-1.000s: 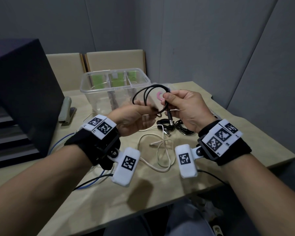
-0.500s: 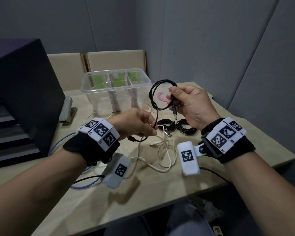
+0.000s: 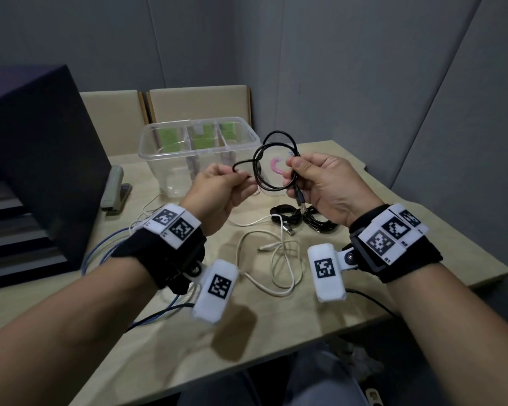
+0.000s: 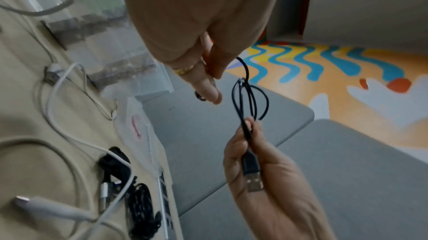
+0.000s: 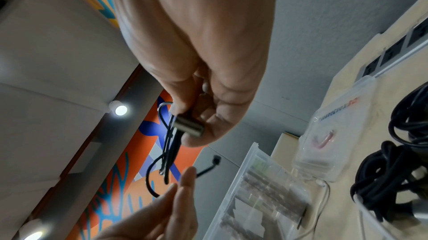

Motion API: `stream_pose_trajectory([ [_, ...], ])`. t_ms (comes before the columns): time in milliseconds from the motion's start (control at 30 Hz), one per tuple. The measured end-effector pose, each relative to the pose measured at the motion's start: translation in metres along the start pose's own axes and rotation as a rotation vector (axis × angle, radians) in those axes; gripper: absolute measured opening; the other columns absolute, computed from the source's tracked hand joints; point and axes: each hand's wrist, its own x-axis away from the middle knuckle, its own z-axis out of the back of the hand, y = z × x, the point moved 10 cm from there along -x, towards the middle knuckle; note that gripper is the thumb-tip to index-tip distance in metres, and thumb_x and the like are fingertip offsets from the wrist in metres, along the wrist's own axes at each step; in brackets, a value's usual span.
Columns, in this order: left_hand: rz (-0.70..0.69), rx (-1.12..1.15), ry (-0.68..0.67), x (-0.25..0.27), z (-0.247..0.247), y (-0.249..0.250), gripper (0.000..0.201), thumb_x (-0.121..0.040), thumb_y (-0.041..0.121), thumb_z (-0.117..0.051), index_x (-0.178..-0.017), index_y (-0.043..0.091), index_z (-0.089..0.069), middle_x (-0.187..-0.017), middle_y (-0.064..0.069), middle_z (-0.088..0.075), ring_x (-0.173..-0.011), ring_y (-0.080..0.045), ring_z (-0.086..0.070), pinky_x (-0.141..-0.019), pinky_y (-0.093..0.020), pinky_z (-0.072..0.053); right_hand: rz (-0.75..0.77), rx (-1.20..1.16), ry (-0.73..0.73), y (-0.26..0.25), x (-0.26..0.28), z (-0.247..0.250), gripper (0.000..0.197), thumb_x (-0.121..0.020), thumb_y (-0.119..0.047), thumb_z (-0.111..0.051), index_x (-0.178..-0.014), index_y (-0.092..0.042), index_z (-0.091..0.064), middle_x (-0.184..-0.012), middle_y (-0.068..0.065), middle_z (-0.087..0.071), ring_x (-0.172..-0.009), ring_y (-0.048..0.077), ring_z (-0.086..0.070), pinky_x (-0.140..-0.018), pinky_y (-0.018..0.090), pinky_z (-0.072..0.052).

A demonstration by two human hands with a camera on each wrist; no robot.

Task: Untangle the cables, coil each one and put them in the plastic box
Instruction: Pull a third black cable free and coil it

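A thin black USB cable hangs in small loops in the air in front of the clear plastic box. My right hand pinches the loops together between thumb and fingers, and the USB plug hangs below the thumb. My left hand grips the cable's free stretch just left of the loops. In the left wrist view my left fingertips pinch the cable, and the plug lies against my right palm. In the right wrist view the small end connector sticks out beyond my left fingers.
On the wooden table lie a loose white cable, two coiled black cables, a blue cable, a small clear bag and a stapler. A dark laptop lid stands at the left.
My left hand has risen from near the table back up beside my right hand, bringing the cable's free stretch with it. The bundle in my right hand has gained another loop.
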Motion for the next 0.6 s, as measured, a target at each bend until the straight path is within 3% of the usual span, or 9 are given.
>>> stream_pose_trajectory([
  [133, 0.041, 0.089, -0.073, 0.001, -0.008, 0.004, 0.015, -0.095, -0.005, -0.042, -0.087, 0.008, -0.041, -0.079, -0.018, -0.066, -0.068, -0.02, -0.071, -0.061, -0.024, -0.059, 0.007, -0.005, 0.016, 0.0, -0.001, 0.002, 0.009, -0.094, -0.005, -0.053, -0.091, -0.002, -0.06, -0.077, 0.011, -0.059, -0.056, 0.013, -0.06, -0.05, 0.022, -0.052],
  [267, 0.134, 0.043, -0.123, 0.01, -0.018, -0.004, 0.018, -0.098, 0.0, -0.04, -0.081, 0.007, -0.042, -0.066, -0.013, -0.07, -0.061, -0.016, -0.07, -0.058, -0.023, -0.058, 0.017, -0.022, -0.003, -0.001, -0.001, 0.0, 0.01, -0.095, -0.006, -0.051, -0.09, -0.004, -0.059, -0.089, 0.016, -0.062, -0.057, 0.012, -0.061, -0.051, 0.022, -0.051],
  [367, 0.215, -0.03, -0.175, 0.016, -0.025, -0.017, 0.021, -0.098, 0.002, -0.04, -0.078, 0.002, -0.048, -0.066, -0.014, -0.07, -0.06, -0.016, -0.07, -0.058, -0.022, -0.058, 0.016, -0.037, -0.046, -0.003, 0.001, -0.006, 0.01, -0.096, -0.007, -0.049, -0.089, -0.006, -0.056, -0.095, 0.019, -0.062, -0.059, 0.013, -0.061, -0.051, 0.022, -0.051],
  [467, 0.246, -0.12, -0.173, 0.018, -0.023, -0.026, 0.015, -0.096, 0.002, -0.045, -0.081, 0.003, -0.047, -0.065, -0.013, -0.069, -0.058, -0.016, -0.07, -0.053, -0.022, -0.057, 0.003, 0.002, -0.051, -0.004, 0.002, -0.007, 0.011, -0.097, -0.01, -0.048, -0.087, -0.01, -0.054, -0.088, 0.016, -0.065, -0.058, 0.012, -0.062, -0.049, 0.022, -0.05],
  [533, 0.202, -0.248, -0.135, 0.015, -0.017, -0.025, 0.013, -0.093, 0.003, -0.051, -0.081, 0.005, -0.05, -0.065, -0.011, -0.067, -0.055, -0.014, -0.068, -0.051, -0.021, -0.056, -0.006, 0.042, -0.041, -0.005, 0.002, -0.005, 0.011, -0.097, -0.012, -0.048, -0.087, -0.012, -0.053, -0.078, 0.008, -0.068, -0.056, 0.011, -0.062, -0.048, 0.021, -0.049],
  [600, 0.142, -0.354, -0.116, 0.011, -0.014, -0.021, 0.01, -0.092, 0.003, -0.055, -0.082, 0.004, -0.055, -0.069, -0.011, -0.065, -0.053, -0.01, -0.066, -0.052, -0.019, -0.055, -0.019, 0.06, -0.049, -0.003, 0.002, -0.005, 0.01, -0.098, -0.014, -0.047, -0.089, -0.014, -0.051, -0.081, 0.006, -0.069, -0.06, 0.012, -0.064, -0.05, 0.023, -0.048],
])
